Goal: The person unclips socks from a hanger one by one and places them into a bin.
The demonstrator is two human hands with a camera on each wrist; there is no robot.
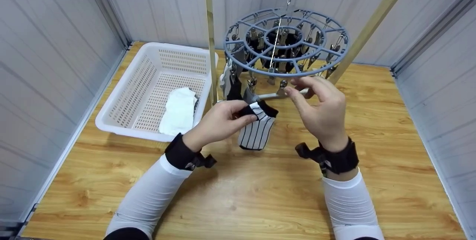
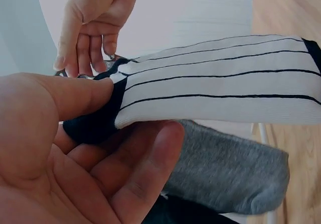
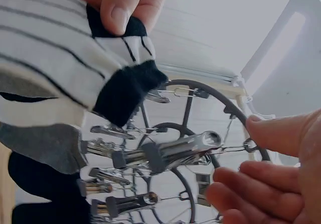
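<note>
My left hand point(image 1: 220, 122) pinches a white sock with black stripes point(image 1: 256, 132) by its black cuff, thumb on top. The sock hangs toe-down in the head view and stretches rightward in the left wrist view. My right hand point(image 1: 322, 106) is raised under the front rim of a round blue-grey drying rack point(image 1: 260, 71). Its thumb and fingers are apart, close to a metal clip point(image 3: 195, 146) hanging from the rack. In the right wrist view nothing is held between them. The sock's cuff is to the left of that clip.
A white basket point(image 1: 122, 128) stands at the left with white fabric point(image 1: 178, 110) inside. Grey point(image 2: 230, 169) and black socks point(image 3: 45, 179) hang from the rack, among several clips. Wooden poles point(image 1: 210, 28) stand either side of the rack, above the wood-grain table point(image 1: 230, 203).
</note>
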